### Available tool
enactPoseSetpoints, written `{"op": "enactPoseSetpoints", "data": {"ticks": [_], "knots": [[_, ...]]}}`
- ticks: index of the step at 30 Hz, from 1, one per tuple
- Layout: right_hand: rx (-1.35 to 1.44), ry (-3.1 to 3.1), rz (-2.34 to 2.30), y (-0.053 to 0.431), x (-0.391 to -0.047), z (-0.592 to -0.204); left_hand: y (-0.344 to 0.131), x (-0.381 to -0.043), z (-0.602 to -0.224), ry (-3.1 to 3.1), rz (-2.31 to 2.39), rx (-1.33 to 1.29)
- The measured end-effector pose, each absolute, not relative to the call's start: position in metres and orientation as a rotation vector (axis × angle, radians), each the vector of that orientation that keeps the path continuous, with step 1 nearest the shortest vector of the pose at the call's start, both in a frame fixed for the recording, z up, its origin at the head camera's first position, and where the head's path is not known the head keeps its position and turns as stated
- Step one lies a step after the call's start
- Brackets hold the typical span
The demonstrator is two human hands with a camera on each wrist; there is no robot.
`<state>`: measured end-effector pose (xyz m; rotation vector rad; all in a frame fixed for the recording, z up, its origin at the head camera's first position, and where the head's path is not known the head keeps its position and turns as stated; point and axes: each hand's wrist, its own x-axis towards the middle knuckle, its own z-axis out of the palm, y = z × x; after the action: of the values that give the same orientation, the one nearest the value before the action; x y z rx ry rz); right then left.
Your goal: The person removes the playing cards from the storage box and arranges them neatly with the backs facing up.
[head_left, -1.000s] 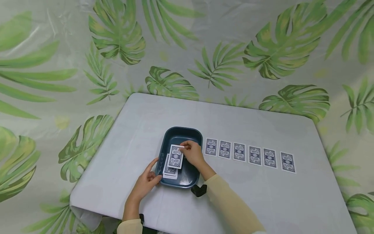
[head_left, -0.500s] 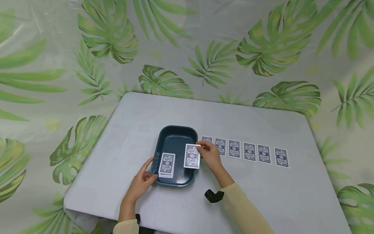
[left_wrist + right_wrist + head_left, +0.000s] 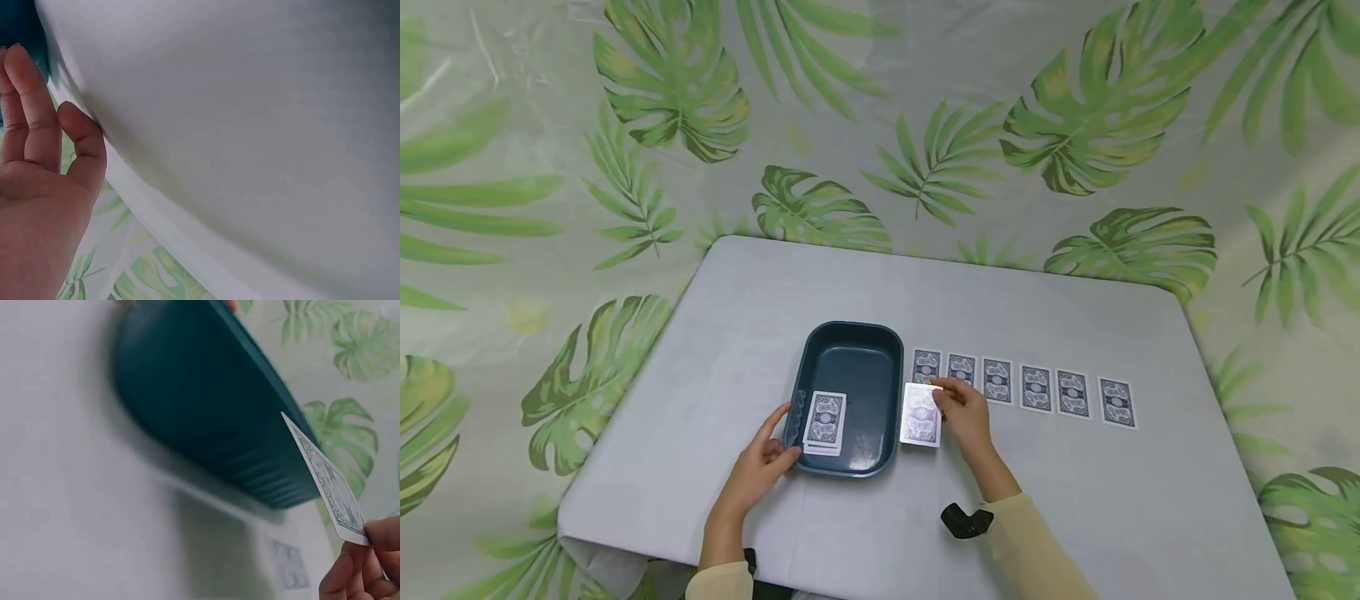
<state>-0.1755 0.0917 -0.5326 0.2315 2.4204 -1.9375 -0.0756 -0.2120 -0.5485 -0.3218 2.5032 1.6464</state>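
Note:
My right hand [image 3: 968, 419] pinches a playing card [image 3: 920, 417] at its upper right corner, back side up, just right of a dark blue tray [image 3: 861, 367]. In the right wrist view, the thumb presses on the tilted card [image 3: 331, 487] with the fingers beneath, and the tray's outer wall [image 3: 206, 394] is behind. A small stack of playing cards [image 3: 824, 419] lies face down in the tray's near left part. My left hand [image 3: 748, 479] touches the tray's left rim with forefinger and thumb. In the left wrist view the left hand [image 3: 44, 162] has loosely bent fingers.
Several face-down playing cards [image 3: 997, 381] form a spaced row right of the tray, the nearest partly behind the held card. A white cloth [image 3: 1037, 325] covers the table; a leaf-print sheet [image 3: 820, 100] hangs behind. A black band [image 3: 966, 522] is on the right wrist.
My right hand has lifted the card off the stack and carried it rightward over the tray's right rim. My left hand stays at the rim. The head view has shifted slightly.

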Motion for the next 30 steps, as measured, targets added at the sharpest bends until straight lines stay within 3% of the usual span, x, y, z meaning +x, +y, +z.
{"op": "enactPoseSetpoints", "data": {"ticks": [10,30], "knots": [[0.186,2.684,-1.643,0.094,-0.169,-0.567,-0.212,-0.076,-0.549,2.501,1.673,-0.317],[0.079,2.908,-1.290,0.084,-0.165,-0.574,-0.213,-0.076,-0.550,2.488,1.684,-0.318]]}}
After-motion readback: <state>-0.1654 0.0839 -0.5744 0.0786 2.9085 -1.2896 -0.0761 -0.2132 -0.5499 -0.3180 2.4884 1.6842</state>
